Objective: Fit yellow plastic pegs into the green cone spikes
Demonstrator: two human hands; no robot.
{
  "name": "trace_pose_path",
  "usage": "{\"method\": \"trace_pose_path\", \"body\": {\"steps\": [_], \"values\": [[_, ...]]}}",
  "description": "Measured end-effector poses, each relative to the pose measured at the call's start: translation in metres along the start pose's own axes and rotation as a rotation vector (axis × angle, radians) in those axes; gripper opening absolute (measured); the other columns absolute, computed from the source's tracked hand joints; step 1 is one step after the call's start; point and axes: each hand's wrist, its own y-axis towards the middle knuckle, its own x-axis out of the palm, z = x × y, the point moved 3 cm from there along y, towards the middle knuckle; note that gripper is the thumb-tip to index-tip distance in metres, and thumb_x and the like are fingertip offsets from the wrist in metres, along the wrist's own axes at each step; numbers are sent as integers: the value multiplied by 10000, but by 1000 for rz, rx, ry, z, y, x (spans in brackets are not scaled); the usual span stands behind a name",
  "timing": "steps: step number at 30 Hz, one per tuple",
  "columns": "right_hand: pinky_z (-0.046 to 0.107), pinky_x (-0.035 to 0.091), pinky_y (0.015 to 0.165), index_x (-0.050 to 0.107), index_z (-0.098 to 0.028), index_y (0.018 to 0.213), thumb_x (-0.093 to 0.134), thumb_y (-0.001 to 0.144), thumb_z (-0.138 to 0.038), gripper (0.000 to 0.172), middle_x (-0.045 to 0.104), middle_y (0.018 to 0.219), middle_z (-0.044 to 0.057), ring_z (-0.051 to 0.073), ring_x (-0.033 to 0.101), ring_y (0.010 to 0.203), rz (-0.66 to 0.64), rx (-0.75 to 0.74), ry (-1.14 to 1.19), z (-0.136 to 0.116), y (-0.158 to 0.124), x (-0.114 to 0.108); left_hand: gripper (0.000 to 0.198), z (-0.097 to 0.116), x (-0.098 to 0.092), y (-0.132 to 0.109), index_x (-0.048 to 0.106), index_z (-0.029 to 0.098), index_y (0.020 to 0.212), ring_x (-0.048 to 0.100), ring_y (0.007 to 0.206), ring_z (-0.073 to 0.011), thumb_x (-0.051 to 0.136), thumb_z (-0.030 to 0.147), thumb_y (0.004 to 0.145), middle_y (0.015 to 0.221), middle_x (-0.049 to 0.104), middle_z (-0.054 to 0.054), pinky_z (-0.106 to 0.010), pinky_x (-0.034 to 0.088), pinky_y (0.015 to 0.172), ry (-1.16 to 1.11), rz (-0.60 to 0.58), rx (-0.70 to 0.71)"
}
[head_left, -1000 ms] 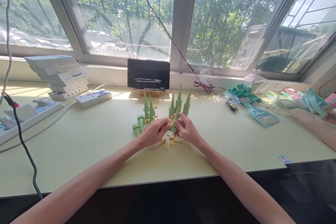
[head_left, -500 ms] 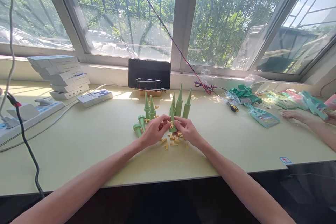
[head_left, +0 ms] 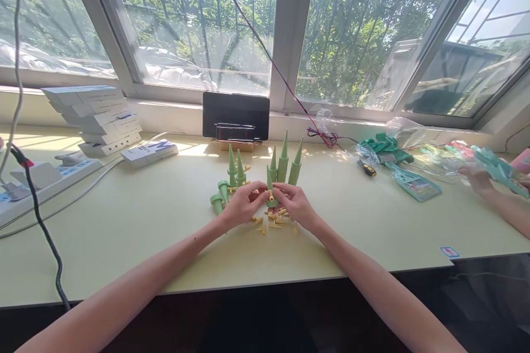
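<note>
Between my two hands a green plastic spike (head_left: 269,181) points upward, with a small yellow nozzle (head_left: 271,196) on its front near the collar. My left hand (head_left: 245,201) is closed on the spike's left side, and my right hand (head_left: 292,200) pinches it from the right. Fingers cover parts of the spike. Loose yellow nozzles (head_left: 276,220) lie on the table just below my hands. Several green spikes (head_left: 284,160) stand upright behind the right hand. More green spikes (head_left: 232,170), some with yellow nozzles, stand or lie to the left of my left hand.
A tablet on a stand (head_left: 236,116) is at the back by the window. Stacked white boxes (head_left: 99,121) and a power strip (head_left: 70,176) are on the left. To the right lie a screwdriver (head_left: 366,169), green bags (head_left: 416,183) and another person's hand (head_left: 480,181).
The held spike has shifted slightly left and tilted a little, my hands staying around it. At the far right, the other person's hand has moved right with a bag.
</note>
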Motion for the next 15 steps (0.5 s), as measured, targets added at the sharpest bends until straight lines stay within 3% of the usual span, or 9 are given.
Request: {"method": "trace_pose_path", "body": {"steps": [10,15], "values": [[281,596,515,678,-155,1043,636,841,-547,443,690,763,19,175,716,588,4,-45,-45,-4,0,0,268,6,-2,1,524,167,845,372,490,-62,565,423,912,626,457,47,-183,300,438,-22,71,-24],[266,593,556,634,-177,1154,671,843,-482,437,708,912,53,171,719,689,-52,-122,-106,-4,-3,0,254,6,-3,0,528,173,875,431,477,-74,562,422,912,589,463,53,-185,349,433,-64,94,-36]]}}
